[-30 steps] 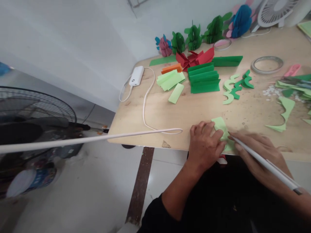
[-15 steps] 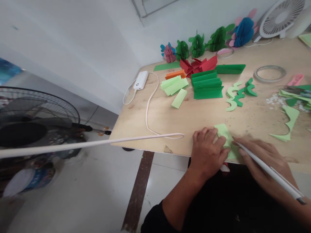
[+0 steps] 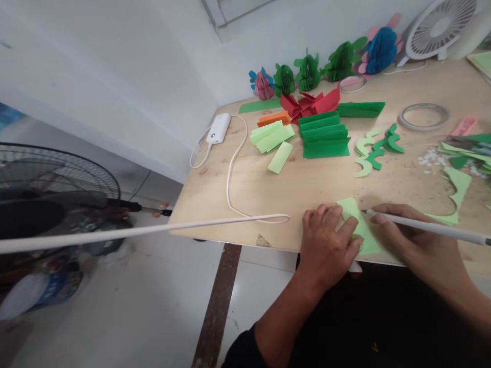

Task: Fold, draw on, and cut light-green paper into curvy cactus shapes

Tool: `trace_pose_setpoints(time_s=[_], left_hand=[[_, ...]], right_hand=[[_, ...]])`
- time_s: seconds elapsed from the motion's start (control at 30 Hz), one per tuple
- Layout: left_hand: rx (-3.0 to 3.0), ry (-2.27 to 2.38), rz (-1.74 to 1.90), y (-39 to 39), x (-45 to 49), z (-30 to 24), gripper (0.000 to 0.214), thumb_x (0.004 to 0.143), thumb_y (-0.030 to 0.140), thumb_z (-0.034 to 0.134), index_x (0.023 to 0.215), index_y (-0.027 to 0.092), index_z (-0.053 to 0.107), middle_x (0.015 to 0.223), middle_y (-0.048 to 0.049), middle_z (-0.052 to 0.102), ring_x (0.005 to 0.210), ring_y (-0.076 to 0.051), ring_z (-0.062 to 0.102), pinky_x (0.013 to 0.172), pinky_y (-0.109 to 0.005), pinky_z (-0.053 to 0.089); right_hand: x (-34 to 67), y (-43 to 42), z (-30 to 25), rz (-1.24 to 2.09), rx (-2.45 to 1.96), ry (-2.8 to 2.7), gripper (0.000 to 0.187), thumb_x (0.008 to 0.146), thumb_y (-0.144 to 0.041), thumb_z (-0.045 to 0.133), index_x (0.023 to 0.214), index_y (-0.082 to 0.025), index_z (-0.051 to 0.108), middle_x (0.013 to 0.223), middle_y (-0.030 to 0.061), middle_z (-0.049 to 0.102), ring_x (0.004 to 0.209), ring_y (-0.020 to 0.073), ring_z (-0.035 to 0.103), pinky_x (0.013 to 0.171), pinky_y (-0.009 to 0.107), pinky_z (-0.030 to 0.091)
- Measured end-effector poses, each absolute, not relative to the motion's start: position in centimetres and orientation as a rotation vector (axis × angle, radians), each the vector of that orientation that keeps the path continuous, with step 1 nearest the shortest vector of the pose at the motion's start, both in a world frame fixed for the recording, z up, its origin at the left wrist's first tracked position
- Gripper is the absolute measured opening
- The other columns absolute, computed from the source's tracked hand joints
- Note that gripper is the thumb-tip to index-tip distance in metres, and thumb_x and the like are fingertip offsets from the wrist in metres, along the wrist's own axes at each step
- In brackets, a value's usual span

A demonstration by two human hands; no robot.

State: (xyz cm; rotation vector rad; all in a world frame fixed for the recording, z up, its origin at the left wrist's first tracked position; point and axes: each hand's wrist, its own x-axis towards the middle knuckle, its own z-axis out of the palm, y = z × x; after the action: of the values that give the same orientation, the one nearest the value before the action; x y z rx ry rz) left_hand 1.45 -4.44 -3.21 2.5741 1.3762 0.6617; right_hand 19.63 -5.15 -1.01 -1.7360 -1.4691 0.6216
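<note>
My left hand (image 3: 328,243) presses flat on a folded light green paper (image 3: 358,225) at the near edge of the wooden table (image 3: 249,184), fingers laid over its left part. My right hand (image 3: 412,240) pinches a long white pencil (image 3: 425,228), whose tip touches the paper's upper right edge. The pencil lies nearly level, its far end pointing off to the right.
A white power bank (image 3: 218,128) with its cable (image 3: 230,179) lies at the table's left. Folded green, light green, orange and red papers (image 3: 324,134) sit mid-table, paper flowers (image 3: 307,71) and a small fan (image 3: 439,23) by the wall, tape rings (image 3: 423,116) and cut scraps right. A floor fan (image 3: 49,204) stands left.
My right hand has swung the pencil from a steep slant to nearly level, with the tip moved up to the paper's upper edge. The left hand stays pressed on the paper.
</note>
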Motion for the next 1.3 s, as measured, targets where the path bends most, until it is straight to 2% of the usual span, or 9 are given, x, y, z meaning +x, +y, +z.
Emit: trace_pose_setpoints(time_s=[0.23,0.57,1.3], left_hand=[[2.55,1.382,0.673,-4.54,1.42,-3.15,0.025,0.097,0.037,0.054,0.114,0.024,0.066,0.129,-0.0072,0.063,0.124,-0.029,0.049,0.106,-0.048,0.038],[2.559,1.393,0.608,-4.54,1.39,-2.99,0.026,0.095,0.039,0.058,0.115,0.025,0.066,0.131,-0.0063,0.061,0.125,-0.029,0.048,0.106,-0.048,0.038],[2.548,1.391,0.633,-4.56,1.37,-3.02,0.026,0.096,0.038,0.055,0.116,0.025,0.065,0.132,-0.0069,0.062,0.125,-0.029,0.048,0.107,-0.048,0.037]], right_hand=[[19.29,-5.22,-1.42,0.621,-1.73,-1.448,0.039,0.08,-0.062,0.063,0.086,-0.025,0.073,0.084,0.0063,0.079,0.075,0.0234,0.072,0.062,0.034,0.056],[19.51,-5.26,-1.62,0.489,-1.67,-1.605,0.034,0.088,-0.058,0.058,0.088,-0.027,0.071,0.082,0.0038,0.078,0.071,0.0225,0.073,0.061,0.035,0.057],[19.35,-5.28,-1.52,0.451,-1.67,-1.601,0.029,0.087,-0.053,0.061,0.088,-0.026,0.072,0.081,0.0038,0.078,0.066,0.0215,0.072,0.058,0.034,0.055]])
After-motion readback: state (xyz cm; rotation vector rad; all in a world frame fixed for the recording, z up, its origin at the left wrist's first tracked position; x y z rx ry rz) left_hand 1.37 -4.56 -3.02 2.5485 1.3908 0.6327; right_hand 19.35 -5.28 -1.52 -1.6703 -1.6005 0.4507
